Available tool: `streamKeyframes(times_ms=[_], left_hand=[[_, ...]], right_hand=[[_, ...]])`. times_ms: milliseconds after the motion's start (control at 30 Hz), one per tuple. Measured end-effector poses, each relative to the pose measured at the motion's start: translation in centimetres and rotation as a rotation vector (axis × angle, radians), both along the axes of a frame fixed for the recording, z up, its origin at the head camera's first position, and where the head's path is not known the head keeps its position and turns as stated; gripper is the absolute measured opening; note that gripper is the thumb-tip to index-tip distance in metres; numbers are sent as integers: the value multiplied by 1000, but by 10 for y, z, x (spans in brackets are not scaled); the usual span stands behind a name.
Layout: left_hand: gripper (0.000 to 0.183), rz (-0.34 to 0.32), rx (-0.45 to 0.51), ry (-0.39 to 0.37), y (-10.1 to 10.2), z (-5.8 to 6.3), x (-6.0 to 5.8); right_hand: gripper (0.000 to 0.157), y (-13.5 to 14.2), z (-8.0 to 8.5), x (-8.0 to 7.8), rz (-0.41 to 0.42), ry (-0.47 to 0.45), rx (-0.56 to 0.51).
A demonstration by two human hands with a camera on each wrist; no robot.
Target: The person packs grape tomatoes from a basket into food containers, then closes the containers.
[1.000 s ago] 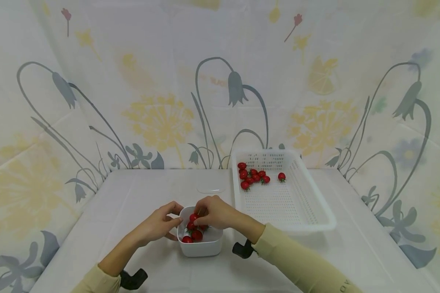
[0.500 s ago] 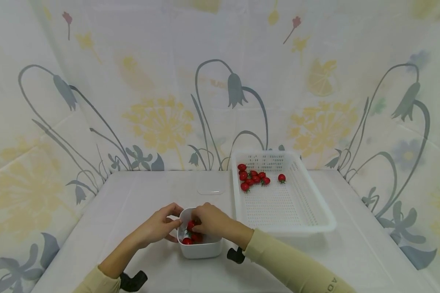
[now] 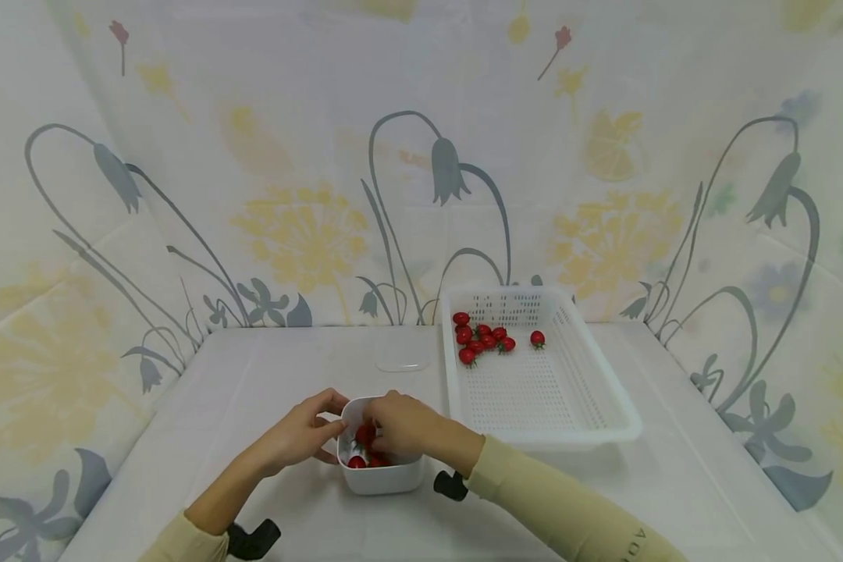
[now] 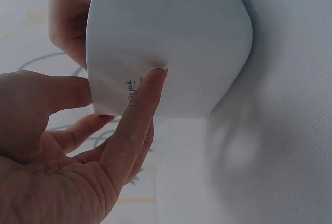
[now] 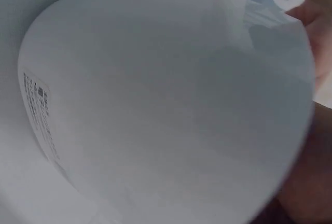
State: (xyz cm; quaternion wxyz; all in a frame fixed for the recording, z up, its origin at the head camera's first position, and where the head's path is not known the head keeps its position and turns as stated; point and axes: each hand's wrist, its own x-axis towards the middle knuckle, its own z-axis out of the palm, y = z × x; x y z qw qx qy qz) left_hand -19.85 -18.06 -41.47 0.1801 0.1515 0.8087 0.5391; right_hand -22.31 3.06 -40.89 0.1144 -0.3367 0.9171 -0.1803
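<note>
A small white food container (image 3: 382, 481) holds several cherry tomatoes (image 3: 365, 434) with green stems. My left hand (image 3: 302, 433) holds it at the left side, thumb at the rim. In the left wrist view the left hand (image 4: 98, 146) has fingers against the outer wall (image 4: 181, 42), near printed lettering. Reaching down inside, my right hand (image 3: 407, 425) has bent fingers among the tomatoes. Its fingertips are hidden, so I cannot tell whether they pinch a tomato. The right wrist view is mostly filled by the container's outer wall (image 5: 155, 89), with a printed label.
A large white perforated basket (image 3: 534, 406) stands to the right, with several cherry tomatoes (image 3: 488, 341) at its back left and one tomato (image 3: 537, 339) apart. Behind the container lies a clear lid (image 3: 403, 365). A floral cloth backdrop (image 3: 421, 156) rises behind the white table (image 3: 267, 367).
My right hand has gone lower into the container, and more of the tomatoes are now covered by it. The left hand keeps its place at the rim; the basket's tomatoes stay put.
</note>
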Motion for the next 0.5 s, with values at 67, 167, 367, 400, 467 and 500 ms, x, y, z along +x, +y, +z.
streamKeyframes(times_ms=[67, 167, 367, 400, 467, 500], left_hand=[[23, 0, 0, 0, 0, -1, 0], [24, 2, 2, 2, -1, -1, -1], [25, 8, -2, 5, -1, -1, -1], [25, 10, -4, 3, -1, -1, -1], [25, 9, -9, -2, 0, -1, -1], [25, 9, -11, -6, 0, -2, 0]], right_hand=[[17, 3, 4, 0, 0, -27, -18], [18, 9, 10, 1, 18, -45, -55], [21, 24, 21, 3, 47, -68, -103], [23, 27, 23, 4, 52, -74, -111], [24, 33, 26, 6, 65, -94, -132], [23, 35, 28, 7, 72, -104, -144]])
